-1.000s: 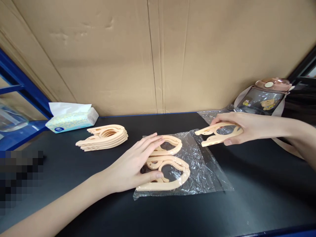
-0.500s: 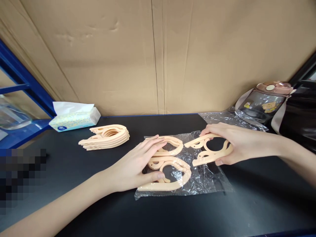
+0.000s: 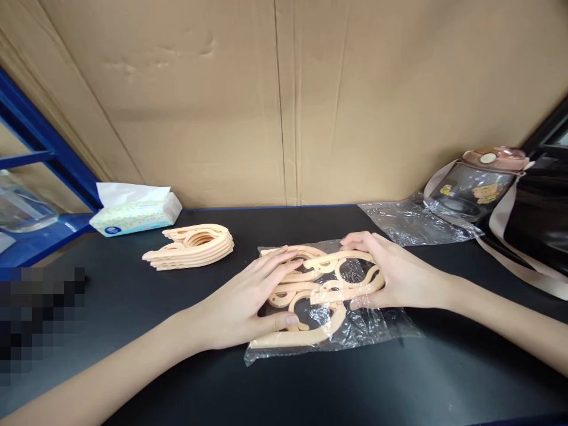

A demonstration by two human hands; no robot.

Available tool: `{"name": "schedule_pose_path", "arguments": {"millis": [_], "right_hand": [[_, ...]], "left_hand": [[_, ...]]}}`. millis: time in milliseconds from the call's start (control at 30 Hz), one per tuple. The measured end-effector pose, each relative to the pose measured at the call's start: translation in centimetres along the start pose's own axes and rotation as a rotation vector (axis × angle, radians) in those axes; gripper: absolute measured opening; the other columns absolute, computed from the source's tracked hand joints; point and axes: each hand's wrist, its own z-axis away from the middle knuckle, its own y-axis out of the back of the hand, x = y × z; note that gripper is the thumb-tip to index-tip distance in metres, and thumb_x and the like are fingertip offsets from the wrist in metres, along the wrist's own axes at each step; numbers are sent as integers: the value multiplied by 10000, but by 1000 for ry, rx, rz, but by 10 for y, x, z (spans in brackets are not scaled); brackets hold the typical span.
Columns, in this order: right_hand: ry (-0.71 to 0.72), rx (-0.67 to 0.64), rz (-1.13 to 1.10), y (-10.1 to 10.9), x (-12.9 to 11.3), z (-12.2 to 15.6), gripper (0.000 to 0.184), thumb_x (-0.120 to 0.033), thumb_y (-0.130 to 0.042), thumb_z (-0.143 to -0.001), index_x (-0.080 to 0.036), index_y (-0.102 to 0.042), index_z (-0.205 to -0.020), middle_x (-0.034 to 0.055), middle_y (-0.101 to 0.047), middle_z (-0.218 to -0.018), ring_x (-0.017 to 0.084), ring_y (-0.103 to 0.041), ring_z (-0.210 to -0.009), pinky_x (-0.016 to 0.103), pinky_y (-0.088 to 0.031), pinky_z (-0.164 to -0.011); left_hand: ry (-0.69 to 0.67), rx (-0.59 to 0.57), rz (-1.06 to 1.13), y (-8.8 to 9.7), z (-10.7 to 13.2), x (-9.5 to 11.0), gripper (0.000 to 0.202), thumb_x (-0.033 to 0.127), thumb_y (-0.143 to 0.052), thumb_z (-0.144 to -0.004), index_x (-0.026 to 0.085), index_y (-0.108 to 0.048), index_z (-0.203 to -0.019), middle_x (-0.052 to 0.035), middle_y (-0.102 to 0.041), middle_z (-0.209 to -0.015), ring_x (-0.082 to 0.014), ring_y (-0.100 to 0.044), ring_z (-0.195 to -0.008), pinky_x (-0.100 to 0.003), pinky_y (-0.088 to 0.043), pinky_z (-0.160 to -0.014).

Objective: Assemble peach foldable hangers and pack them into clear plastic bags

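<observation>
A clear plastic bag lies on the black table under both hands. Peach-coloured folding hangers rest inside it, one nearer me and one farther off. My left hand lies over the bag's left part with fingers spread, pressing on these hangers. Between thumb and fingers, my right hand grips another folded hanger by its rounded end. Its pointed ends reach left over the bagged hangers; whether it is inside the bag or on top, I cannot tell. Farther left is a neat stack of similar hangers.
A tissue pack sits at the back left beside a blue frame. At the back right, another plastic bag lies before a strapped water bottle and a dark bag. Cardboard walls off the back.
My right hand has moved left with its hanger, bringing it over the bagged hangers. My left hand has stayed almost in place. The plastic bag at the back right is more exposed.
</observation>
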Motion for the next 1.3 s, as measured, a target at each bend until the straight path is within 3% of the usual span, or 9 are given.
{"name": "schedule_pose_path", "arguments": {"millis": [200,300,367,567,733,867,1167,1300], "right_hand": [[54,-14,-21,-10,-9,0,893,-644,-672,-715,-190,-313,-1395,187,-494,-1398,351,-521,-1220,525,-429,-967],[29,-130,-66,-1,-9,1,1077,-662,-679,-700,-220,-124,-1510,157,-525,-1375,360,-463,-1269,555,-364,-1021],[-12,-223,-107,10,-4,2,1103,-627,-687,-713,-261,-46,-1532,114,-544,-1350,344,-450,-1273,537,-344,-1044],[-68,-316,-227,30,14,1,1028,-530,-725,-722,-374,-91,-1517,16,-614,-1194,266,-543,-1143,473,-350,-1037],[-37,-219,-288,16,7,-1,912,-506,-713,-752,-360,-197,-1489,0,-648,-1139,217,-586,-1052,440,-367,-1015],[5,-129,-269,6,0,-1,839,-517,-679,-787,-342,-235,-1477,22,-655,-1176,245,-555,-1140,479,-350,-1034],[38,-113,-444,12,6,-7,727,-445,-694,-804,-310,-339,-1424,33,-696,-1123,223,-626,-1074,492,-374,-1030],[54,-74,-480,2,2,-6,663,-430,-700,-813,-315,-389,-1387,24,-690,-1165,222,-572,-1189,467,-357,-1060]], "left_hand": [[-21,15,-11,-1,-1,-1,751,563,-519,-910,233,-189,-1499,-92,-223,-1582,-276,-177,-1457,-504,-233,-1175],[-21,5,-19,-1,0,-3,732,558,-514,-914,229,-210,-1494,-101,-225,-1581,-290,-150,-1464,-518,-226,-1173],[-20,3,-15,-2,0,-3,724,559,-516,-913,232,-225,-1490,-100,-234,-1579,-293,-156,-1463,-518,-230,-1172],[-14,-4,-26,-2,0,-1,708,557,-508,-917,237,-238,-1489,-84,-230,-1582,-288,-142,-1467,-513,-228,-1173],[-29,7,-26,0,-1,0,689,555,-511,-916,231,-271,-1475,-86,-245,-1577,-280,-168,-1460,-499,-236,-1172],[-40,22,-1,2,-1,1,699,557,-536,-903,230,-288,-1469,-82,-259,-1572,-275,-187,-1453,-479,-243,-1173],[-35,29,36,2,0,4,709,508,-575,-899,277,-249,-1485,-70,-273,-1567,-281,-260,-1426,-466,-284,-1153],[-62,48,24,2,-1,2,695,507,-570,-902,258,-258,-1471,-93,-313,-1545,-286,-304,-1404,-476,-299,-1140]]}}
